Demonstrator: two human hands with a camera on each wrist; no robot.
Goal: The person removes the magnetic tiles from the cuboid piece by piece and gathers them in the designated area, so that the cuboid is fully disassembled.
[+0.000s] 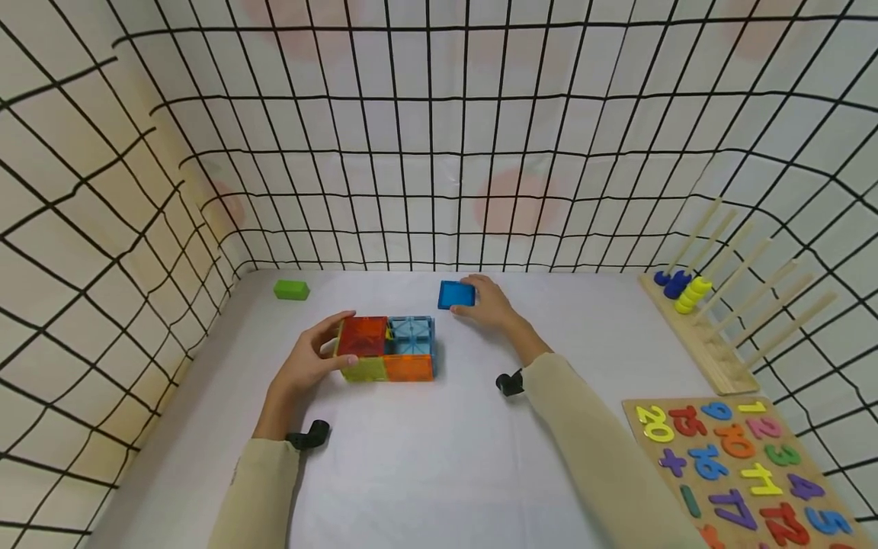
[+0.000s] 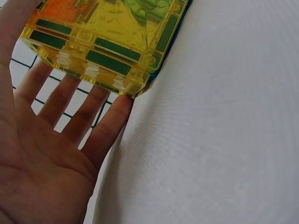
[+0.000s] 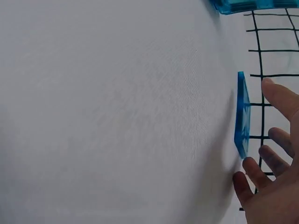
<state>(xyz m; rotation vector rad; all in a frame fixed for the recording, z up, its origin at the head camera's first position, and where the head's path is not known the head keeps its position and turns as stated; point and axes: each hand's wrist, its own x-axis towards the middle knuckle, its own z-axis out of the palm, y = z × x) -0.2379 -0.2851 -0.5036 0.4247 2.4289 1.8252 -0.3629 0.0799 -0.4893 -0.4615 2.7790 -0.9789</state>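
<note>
A box of see-through magnetic tiles sits on the white table, with red and pale blue on top and yellow-green and orange in front. My left hand holds its left end, thumb at the front and fingers behind. In the left wrist view, the fingers reach the yellow end of the box. Farther back lies a blue square magnetic tile. Around its right side is my right hand, with thumb and fingers spread. In the right wrist view, the thumb stands apart from the blue tile.
A green block lies at the back left. On the right stand a wooden peg rack with blue and yellow rings and a number puzzle board. Cloth walls with a black grid enclose the table at the back and sides.
</note>
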